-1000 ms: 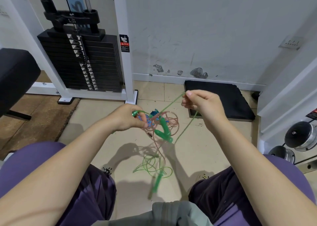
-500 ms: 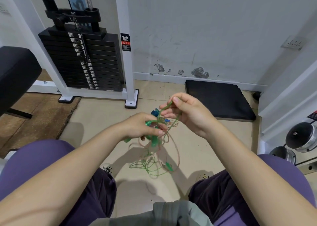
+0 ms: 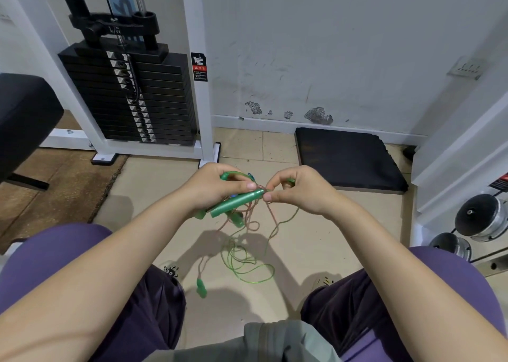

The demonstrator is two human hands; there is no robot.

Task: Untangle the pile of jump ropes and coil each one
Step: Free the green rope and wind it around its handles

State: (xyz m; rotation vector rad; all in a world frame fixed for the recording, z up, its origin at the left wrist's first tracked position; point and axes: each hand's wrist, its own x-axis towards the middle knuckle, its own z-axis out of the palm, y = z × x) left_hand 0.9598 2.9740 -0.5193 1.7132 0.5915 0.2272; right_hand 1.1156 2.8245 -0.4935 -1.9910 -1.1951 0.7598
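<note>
My left hand [image 3: 217, 190] grips a bundle of green jump rope handles [image 3: 236, 201], with a bit of blue showing among them. Right beside it, my right hand [image 3: 298, 190] pinches the cords at the tip of one green handle. From both hands a tangle of pink cord [image 3: 248, 218] and green cord [image 3: 244, 262] hangs to the floor, where the green cord lies in loose loops. Another green handle [image 3: 201, 287] dangles low on a pink cord, between my knees.
A white weight-stack machine [image 3: 132, 95] stands at the back left, with a black padded seat [image 3: 24, 117] at the far left. A black mat [image 3: 346, 158] lies by the wall. Dumbbells [image 3: 483, 218] sit at the right. My knees flank the tiled floor.
My right hand came down from its raised pull on the green cord and closed in on my left hand. The handles bunched in my left hand and the tangle dropped lower.
</note>
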